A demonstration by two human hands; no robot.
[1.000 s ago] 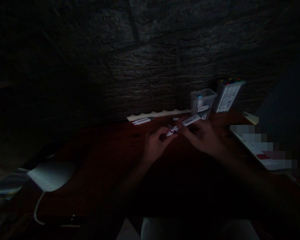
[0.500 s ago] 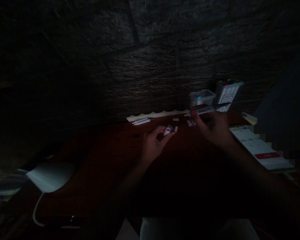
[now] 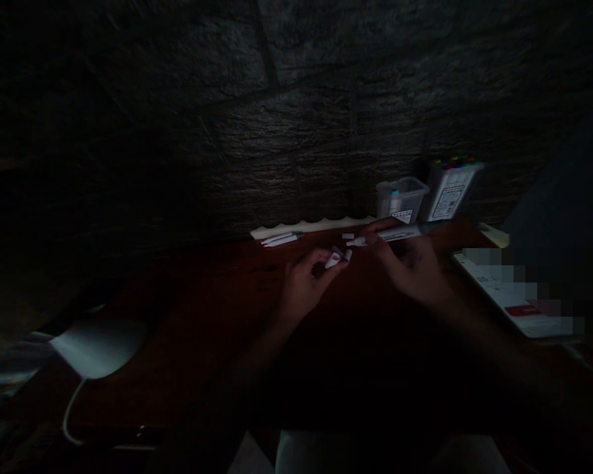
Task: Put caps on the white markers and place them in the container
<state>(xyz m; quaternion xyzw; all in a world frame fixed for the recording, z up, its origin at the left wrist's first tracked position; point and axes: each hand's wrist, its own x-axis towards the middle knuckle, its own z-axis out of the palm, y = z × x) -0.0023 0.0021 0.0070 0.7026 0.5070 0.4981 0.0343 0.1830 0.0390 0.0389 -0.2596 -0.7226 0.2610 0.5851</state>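
In dim light my left hand (image 3: 306,284) pinches a small white marker cap (image 3: 333,261) between thumb and fingertips, low over the dark red table (image 3: 217,309). My right hand (image 3: 409,266) grips a white marker (image 3: 388,236) lying nearly level, its tip pointing left toward the cap. The two hands are a short gap apart. Another loose cap (image 3: 347,255) lies on the table just right of the held one.
Two markers (image 3: 281,238) lie by a pale scalloped strip (image 3: 311,226) against the dark stone wall. A clear tub (image 3: 401,199) and a box of coloured markers (image 3: 451,185) stand at the back right. A phone (image 3: 516,296) lies at right, a white device with cable (image 3: 96,345) at left.
My right hand pulled the marker up and right, away from the cap, then brought it back down and left toward my left hand. The left hand stayed put with the cap.
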